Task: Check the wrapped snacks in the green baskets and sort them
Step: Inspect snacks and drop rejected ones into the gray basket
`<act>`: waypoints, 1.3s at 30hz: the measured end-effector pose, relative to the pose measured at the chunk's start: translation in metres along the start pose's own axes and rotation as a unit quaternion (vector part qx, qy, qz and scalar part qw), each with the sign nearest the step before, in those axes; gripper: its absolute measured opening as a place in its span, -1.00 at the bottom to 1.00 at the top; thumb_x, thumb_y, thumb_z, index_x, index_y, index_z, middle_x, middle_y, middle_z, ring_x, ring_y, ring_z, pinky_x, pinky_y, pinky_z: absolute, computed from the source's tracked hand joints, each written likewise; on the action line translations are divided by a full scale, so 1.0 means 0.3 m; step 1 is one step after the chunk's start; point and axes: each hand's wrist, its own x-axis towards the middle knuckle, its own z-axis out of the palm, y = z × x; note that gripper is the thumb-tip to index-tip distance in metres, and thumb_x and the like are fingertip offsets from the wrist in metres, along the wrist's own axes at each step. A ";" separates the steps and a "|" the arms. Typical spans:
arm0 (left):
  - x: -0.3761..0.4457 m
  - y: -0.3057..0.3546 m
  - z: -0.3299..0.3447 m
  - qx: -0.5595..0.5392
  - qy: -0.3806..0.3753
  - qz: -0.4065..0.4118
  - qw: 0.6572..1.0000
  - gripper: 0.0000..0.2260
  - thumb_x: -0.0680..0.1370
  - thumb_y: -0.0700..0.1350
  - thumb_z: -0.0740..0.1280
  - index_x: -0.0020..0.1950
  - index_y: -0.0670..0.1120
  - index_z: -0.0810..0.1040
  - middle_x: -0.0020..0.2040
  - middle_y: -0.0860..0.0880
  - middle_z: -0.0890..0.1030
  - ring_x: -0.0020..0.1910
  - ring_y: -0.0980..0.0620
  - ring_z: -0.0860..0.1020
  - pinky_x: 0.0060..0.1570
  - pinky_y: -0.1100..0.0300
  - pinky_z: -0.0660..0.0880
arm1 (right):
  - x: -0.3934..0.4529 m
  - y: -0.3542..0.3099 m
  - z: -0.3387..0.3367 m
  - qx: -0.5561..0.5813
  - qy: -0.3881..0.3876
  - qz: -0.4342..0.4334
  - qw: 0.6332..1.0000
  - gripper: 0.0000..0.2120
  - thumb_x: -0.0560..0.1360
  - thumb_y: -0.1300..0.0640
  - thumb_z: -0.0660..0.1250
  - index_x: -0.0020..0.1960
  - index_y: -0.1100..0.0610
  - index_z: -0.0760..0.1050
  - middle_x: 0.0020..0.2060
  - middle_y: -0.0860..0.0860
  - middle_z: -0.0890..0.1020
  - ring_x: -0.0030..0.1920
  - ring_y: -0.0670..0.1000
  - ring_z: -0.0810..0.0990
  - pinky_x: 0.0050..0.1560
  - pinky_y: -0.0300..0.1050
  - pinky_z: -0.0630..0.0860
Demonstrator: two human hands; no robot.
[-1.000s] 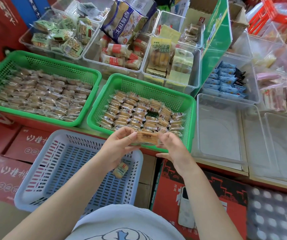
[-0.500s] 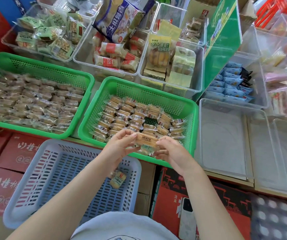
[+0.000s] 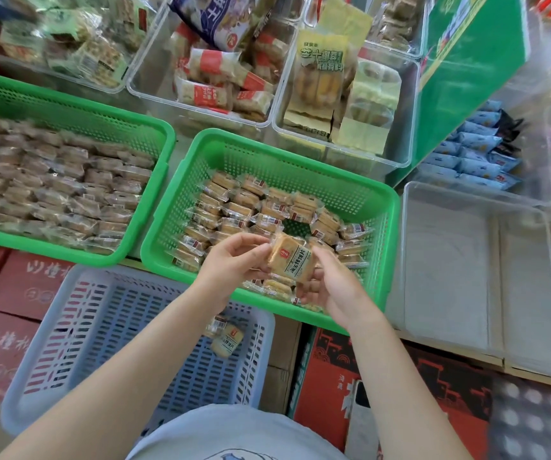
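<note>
Red cartons (image 3: pixel 18 293) printed with white Chinese characters sit under a shelf crowded with clear bins (image 3: pixel 347 104) of packaged snacks, one yellow pack bearing dark Chinese lettering. Over the near edge of the right green basket (image 3: pixel 300 167), the left hand (image 3: pixel 234 260) and right hand (image 3: pixel 330 283) pinch opposite ends of one wrapped snack (image 3: pixel 292 262) with a red logo and Chinese text. Another snack (image 3: pixel 226 338) lies at the blue basket's (image 3: pixel 101 343) right edge, while the left green basket (image 3: pixel 68 104) sits full.

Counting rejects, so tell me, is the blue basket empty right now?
No, the blue basket holds at least one wrapped snack near its far right corner.
</note>
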 end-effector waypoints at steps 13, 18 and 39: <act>0.182 -0.056 0.061 0.497 0.044 0.166 0.850 -0.65 0.65 -0.11 0.27 0.44 -0.08 0.45 0.47 -0.06 0.42 0.48 -0.05 0.32 0.53 -0.02 0.24 | 0.061 -0.102 -0.051 -0.116 0.145 -0.142 0.972 -0.84 0.57 0.08 0.35 0.05 0.13 0.42 0.01 0.21 0.61 -0.17 0.02 0.57 -0.09 -0.01 0.56; 0.233 -0.143 0.014 0.718 -0.033 0.149 0.679 -0.44 0.70 0.16 0.02 0.67 0.04 -0.01 0.67 -0.01 -0.14 0.63 -0.03 -0.23 0.57 -0.06 -0.24 | 0.136 -0.114 -0.002 -0.434 0.224 -0.248 0.836 -0.81 0.55 0.01 0.37 -0.01 0.09 0.42 -0.05 0.01 0.48 -0.16 0.00 0.52 -0.25 -0.18 0.45; 0.242 -0.182 0.007 0.733 -0.013 0.154 0.662 -0.40 0.70 0.18 -0.02 0.67 -0.01 -0.09 0.67 -0.12 -0.13 0.64 -0.11 -0.20 0.60 -0.08 -0.22 | 0.275 -0.054 0.087 -0.576 0.225 -0.289 0.731 -0.70 0.55 0.06 0.41 0.18 0.18 0.44 0.01 0.16 0.50 -0.01 0.16 0.52 -0.09 0.03 0.54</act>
